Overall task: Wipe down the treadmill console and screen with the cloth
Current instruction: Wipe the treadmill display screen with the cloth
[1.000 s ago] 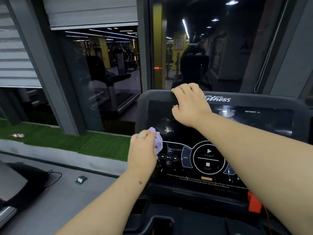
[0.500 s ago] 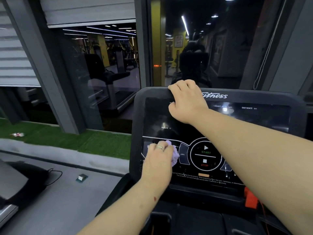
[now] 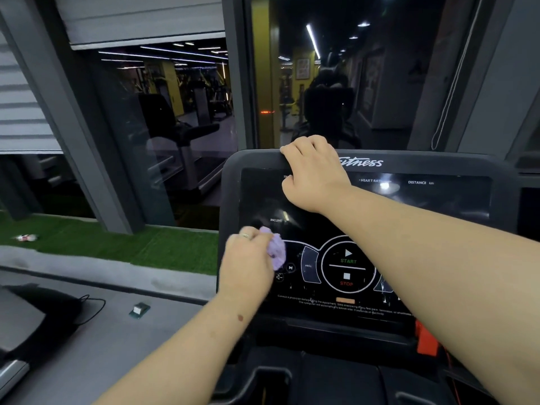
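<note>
Your left hand point(image 3: 248, 264) grips the bunched cloth point(image 3: 276, 249), pressing it on the lower left of the console point(image 3: 230, 182). It is blurred, probably mid-stroke. Your right hand point(image 3: 314, 173) curls over the top edge. The screen's point(image 3: 444, 197) right half looks undone; open room runs rightward, past START point(image 3: 347, 261).
</note>
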A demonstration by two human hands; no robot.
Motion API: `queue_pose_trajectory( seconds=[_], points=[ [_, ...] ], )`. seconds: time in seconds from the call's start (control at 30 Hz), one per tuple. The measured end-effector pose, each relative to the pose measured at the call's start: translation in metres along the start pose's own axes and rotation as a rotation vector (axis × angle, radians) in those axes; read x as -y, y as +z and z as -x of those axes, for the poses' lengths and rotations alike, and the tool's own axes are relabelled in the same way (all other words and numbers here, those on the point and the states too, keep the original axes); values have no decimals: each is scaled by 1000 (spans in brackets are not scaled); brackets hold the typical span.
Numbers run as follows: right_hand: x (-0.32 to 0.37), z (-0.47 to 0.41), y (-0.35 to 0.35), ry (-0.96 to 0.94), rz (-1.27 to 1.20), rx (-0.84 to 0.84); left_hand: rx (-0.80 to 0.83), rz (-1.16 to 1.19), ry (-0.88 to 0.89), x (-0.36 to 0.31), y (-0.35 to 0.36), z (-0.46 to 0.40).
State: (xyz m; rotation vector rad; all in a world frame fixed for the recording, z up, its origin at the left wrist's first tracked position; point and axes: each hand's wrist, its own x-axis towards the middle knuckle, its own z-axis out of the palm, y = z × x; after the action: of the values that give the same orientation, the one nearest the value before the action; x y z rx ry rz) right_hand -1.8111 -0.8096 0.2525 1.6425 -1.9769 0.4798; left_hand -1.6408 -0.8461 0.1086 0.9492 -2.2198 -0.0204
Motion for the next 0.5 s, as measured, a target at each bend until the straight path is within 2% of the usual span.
queue_pose_trajectory(
  seconds=[0.03, 0.1, 0.23, 0.3, 0.4, 0.47, 0.5],
  points=[
    [1, 0, 1, 4, -2, -5, -53, 28, -36, 1, -1, -1],
    [2, 0, 1, 11, -8, -6, -110, 35, 0, -17, 5, 7],
    [0, -1, 0, -3, -11, -2, 74, 21, 127, -46, 16, 31],
    [-1, -1, 0, -9, -2, 5, 106, 39, 92, -26, 11, 16],
    [-1, 0, 1, -5, 2, 0, -36, 76, -69, -13, 5, 5],
    [-1, 0, 0, 0, -1, 1, -67, 55, -45, -31, 10, 14],
    [-1, 0, 0, 0, 0, 5, -15, 37, -13, -44, 15, 22]
  ],
)
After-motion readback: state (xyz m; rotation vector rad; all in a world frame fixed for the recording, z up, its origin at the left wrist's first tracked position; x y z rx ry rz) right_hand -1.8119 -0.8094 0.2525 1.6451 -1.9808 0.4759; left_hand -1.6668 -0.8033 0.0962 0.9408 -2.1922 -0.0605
